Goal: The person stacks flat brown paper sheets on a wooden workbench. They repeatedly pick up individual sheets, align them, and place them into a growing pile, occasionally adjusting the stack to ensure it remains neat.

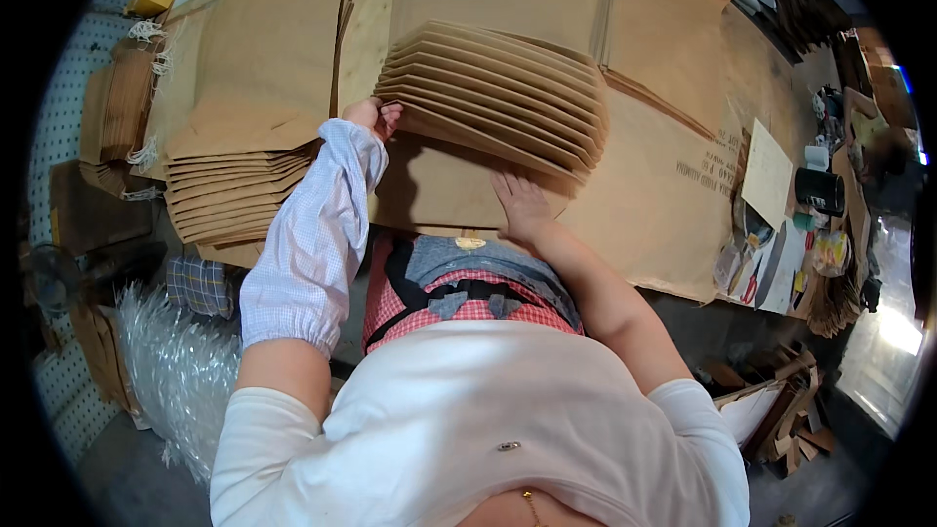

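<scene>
A fanned row of flat brown paper bags (498,88) lies on the cardboard-covered table (644,185) in front of me. My left hand (373,117), in a white checked sleeve cover, grips the left end of the fanned bags with its fingers curled. My right hand (519,203) lies flat, fingers spread, on the brown sheet just below the near edge of the fan. A tall stack of finished brown bags (239,185) sits to the left, beside my left forearm.
More brown bags with white string handles (122,107) pile at the far left. A black cup (820,190), a paper sheet (766,176) and red scissors (750,285) lie at the right edge. Clear plastic wrap (171,361) is on the floor lower left.
</scene>
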Available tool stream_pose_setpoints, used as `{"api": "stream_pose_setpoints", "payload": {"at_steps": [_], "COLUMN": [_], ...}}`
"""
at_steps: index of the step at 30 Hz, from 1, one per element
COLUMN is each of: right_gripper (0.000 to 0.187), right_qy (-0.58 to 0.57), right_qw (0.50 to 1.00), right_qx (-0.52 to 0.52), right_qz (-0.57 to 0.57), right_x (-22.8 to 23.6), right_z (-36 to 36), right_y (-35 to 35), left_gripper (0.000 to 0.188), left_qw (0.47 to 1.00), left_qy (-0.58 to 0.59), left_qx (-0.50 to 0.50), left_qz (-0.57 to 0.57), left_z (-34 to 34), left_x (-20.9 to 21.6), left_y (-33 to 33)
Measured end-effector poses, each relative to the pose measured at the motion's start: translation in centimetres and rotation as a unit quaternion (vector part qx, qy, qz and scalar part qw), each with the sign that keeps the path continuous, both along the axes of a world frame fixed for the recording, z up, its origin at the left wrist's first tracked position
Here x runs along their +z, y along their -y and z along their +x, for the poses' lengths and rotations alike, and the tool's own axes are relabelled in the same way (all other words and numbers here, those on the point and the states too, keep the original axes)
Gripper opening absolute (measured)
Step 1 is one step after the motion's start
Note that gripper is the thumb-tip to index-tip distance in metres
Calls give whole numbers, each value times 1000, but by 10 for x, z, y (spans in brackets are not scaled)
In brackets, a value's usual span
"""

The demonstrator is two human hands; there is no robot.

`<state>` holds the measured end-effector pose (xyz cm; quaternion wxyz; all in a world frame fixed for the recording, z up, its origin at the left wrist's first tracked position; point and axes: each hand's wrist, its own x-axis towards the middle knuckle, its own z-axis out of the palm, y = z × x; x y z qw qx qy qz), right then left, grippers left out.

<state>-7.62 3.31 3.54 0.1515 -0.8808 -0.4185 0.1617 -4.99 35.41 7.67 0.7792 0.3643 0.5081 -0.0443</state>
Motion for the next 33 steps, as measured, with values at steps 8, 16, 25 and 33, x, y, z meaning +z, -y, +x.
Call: {"api": "stream_pose_setpoints", "payload": {"at_steps": [8, 16, 25, 33], "right_gripper": [35, 33, 43, 32], "right_qy": [-422, -261, -425, -466], "right_qw": [887, 934, 722, 565], "right_qx": [33, 95, -13, 118], "right_qz": [-187, -224, 545, 671], "right_x": [43, -7, 299, 337], "right_z": [115, 79, 7, -2], "right_y": [-17, 39, 2, -13], "left_gripper": [19, 9, 14, 16], "left_qw": [847, 944, 850, 886], "left_qy": [5, -76, -104, -50], "left_qx": [-232, -172, -253, -241], "left_qz": [479, 273, 451, 394], "left_z": [-112, -146, -133, -130], "left_x": [-78, -143, -150, -140], "left_y": [-8, 26, 13, 11]}}
